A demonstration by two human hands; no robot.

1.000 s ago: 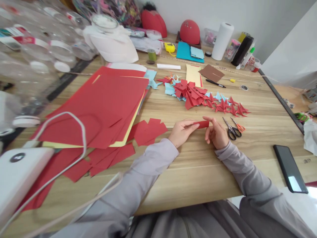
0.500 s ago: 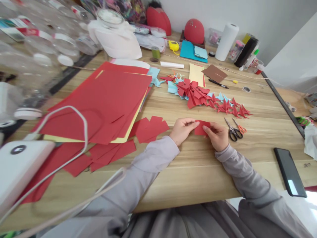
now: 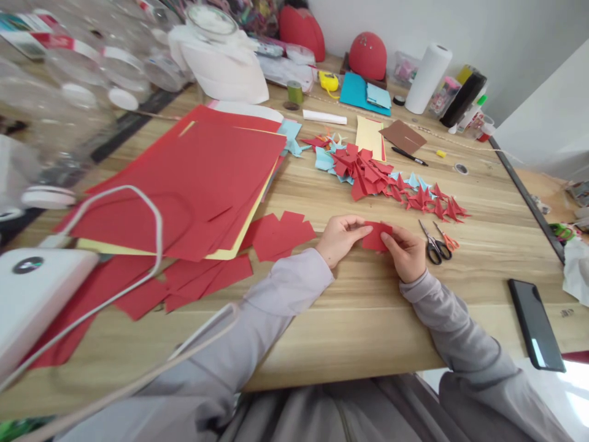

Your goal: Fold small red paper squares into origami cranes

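Both hands hold one small red paper piece [image 3: 376, 236] flat on the wooden table [image 3: 359, 307]. My left hand [image 3: 341, 238] pinches its left edge; my right hand [image 3: 407, 252] presses its right side. Small red paper squares [image 3: 280, 234] lie just left of my left hand. Beyond the hands stretches a heap of folded red and light blue paper shapes [image 3: 381, 181]. Scissors [image 3: 435, 244] rest right beside my right hand.
A stack of large red and yellow sheets [image 3: 193, 187] covers the left of the table, with red offcuts [image 3: 184, 285] below. A black phone [image 3: 536, 323] lies near the right front edge. Clear plastic bottles [image 3: 69, 73], a paper roll [image 3: 427, 77], a pen [image 3: 408, 156] stand farther back.
The red piece was a narrow folded strip held between both hands; now it is a wider piece laid flat, with the hands closer together on it.
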